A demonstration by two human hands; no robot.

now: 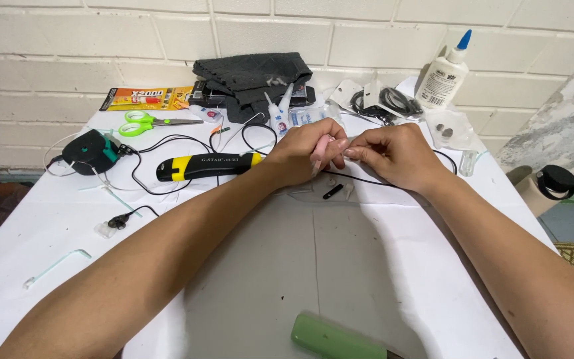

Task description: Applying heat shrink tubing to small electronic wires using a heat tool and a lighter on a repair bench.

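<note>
Your table [48,199], covered in white, carries the whole job, with a grey mat [280,279] spread in the near middle. Far back lies a dark cloth [250,73], and a glue bottle [443,76] stands at far right. Left of your hands rests a black and yellow tool [204,166], with green scissors [144,123] beyond it.

Your left hand [303,156] is closed around a thin pink tool [321,154], its tip pointing down toward the mat. Your right hand [393,156] pinches a thin black wire [367,179] between thumb and fingertips, just beside that tip. The wire runs under both hands, across the far edge of the mat.

By the look of it, you are working on the wire's end, holding it steady while the pink tool meets it. What exactly the tip does is hidden by your fingers. The next move calls for a firm pinch and small, careful pressure, since the wire is fine and could slip.
</note>
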